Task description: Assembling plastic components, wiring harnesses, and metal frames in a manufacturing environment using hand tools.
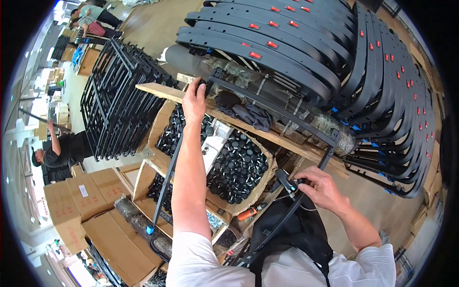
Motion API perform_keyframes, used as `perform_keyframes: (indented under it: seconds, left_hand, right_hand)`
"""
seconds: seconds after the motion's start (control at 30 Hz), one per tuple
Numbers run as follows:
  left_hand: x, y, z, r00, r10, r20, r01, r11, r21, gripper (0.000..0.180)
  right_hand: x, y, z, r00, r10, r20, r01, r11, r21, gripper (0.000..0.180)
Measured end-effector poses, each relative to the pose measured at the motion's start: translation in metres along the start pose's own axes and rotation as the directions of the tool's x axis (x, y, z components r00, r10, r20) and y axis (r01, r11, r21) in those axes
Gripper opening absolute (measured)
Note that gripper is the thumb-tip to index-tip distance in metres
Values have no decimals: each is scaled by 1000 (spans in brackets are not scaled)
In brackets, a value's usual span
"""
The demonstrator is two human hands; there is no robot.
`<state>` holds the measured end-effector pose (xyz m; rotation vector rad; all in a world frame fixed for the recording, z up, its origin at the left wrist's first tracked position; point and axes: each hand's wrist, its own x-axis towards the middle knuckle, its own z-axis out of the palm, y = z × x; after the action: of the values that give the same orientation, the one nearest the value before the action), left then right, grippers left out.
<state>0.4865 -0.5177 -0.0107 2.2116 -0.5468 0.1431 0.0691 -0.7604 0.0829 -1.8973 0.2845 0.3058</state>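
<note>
A black metal tube frame [275, 107] lies across in front of me, with side tubes running back toward my body. At its far left corner my left hand [193, 103] is closed, pinching a small black part that its fingers partly cover. My right hand [322, 189] pinches a small black round-headed part beside the frame's right side tube. Just left of those fingers is a small dark fixture [285, 182] with a thin cable. Below my hands, a cardboard box [272, 165] holds many black round-headed screw feet [239, 167], with more in the neighbouring compartment [173, 134].
Curved black frames with red tags [287, 52] are stacked at the far right. A wooden plank [160, 92] runs under the work. Black frames [122, 95] and cartons [122, 246] stand left. An orange-handled tool [248, 212] lies near my body. A person [64, 148] works at left.
</note>
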Motion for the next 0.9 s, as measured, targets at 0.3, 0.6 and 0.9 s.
perform_keyframes:
  seconds: [0.3,0.6,0.9]
  left_hand:
    - [1,0,9,986,144,85,-137,987,-87,33]
    - [4,-25,13,995,34,92,-3,948,-318,32]
    - [4,-24,12,1000,18,-15,-22,916,-401,29]
  right_hand:
    - [-2,0,-21,987,22,-157,-37,995,-92,30]
    - [-13,30,-53,897,71,-435,-202,944,-261,33]
    - [-8,30,-55,911,-71,-405,-141,872,-469,31]
